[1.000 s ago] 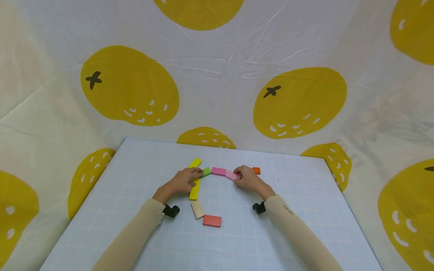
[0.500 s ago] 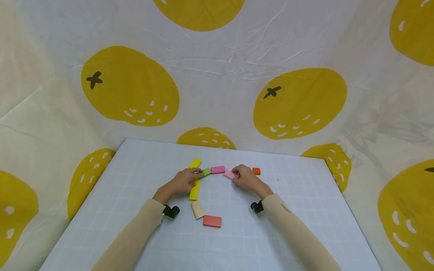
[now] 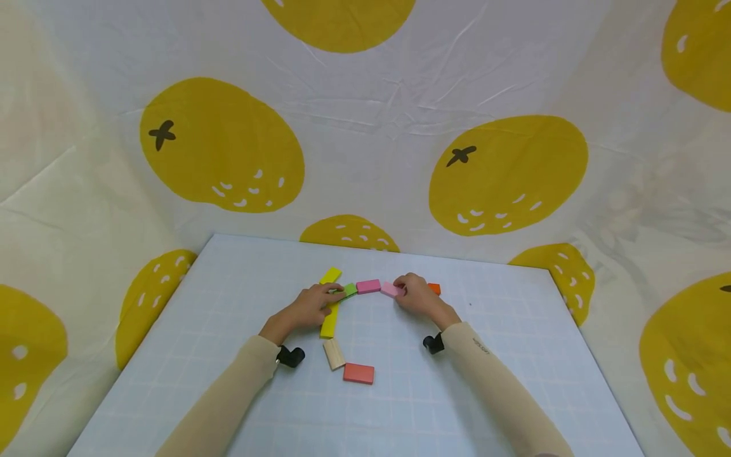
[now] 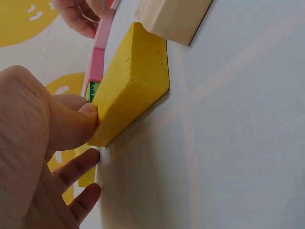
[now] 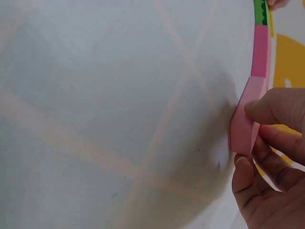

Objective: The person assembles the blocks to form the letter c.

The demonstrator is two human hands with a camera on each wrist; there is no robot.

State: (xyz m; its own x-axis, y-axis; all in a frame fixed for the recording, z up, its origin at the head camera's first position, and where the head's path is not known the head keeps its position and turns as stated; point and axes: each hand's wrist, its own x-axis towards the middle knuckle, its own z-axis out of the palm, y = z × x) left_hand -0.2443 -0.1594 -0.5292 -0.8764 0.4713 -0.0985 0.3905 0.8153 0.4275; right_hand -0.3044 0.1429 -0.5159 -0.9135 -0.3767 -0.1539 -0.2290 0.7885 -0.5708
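Note:
My left hand (image 3: pixel 308 306) has its thumb and index finger at the left end of a flat green block (image 3: pixel 351 289), beside the long yellow block (image 4: pixel 136 71); its other fingers are spread. Dark green scallops mark the green block's side. To its right lies a deeper pink block (image 3: pixel 368 286), end to end with it. A light pink block (image 5: pixel 243 121) continues that row, and my right hand (image 3: pixel 417 295) pinches its far right end between thumb and fingers. The row makes a shallow curve on the table.
Another yellow block (image 3: pixel 331 275) lies behind the left hand. A plain wood block (image 3: pixel 334 354) and a red one (image 3: pixel 358 373) lie nearer, corner to corner. An orange block (image 3: pixel 434 289) sits beyond the right hand. A fruit-print cloth (image 3: pixel 365 171) hangs behind the table (image 3: pixel 485 381).
The right hand has turned the light pink block, whose right end has swung back, so it lines up more closely with the deeper pink block. The left hand has stayed in place.

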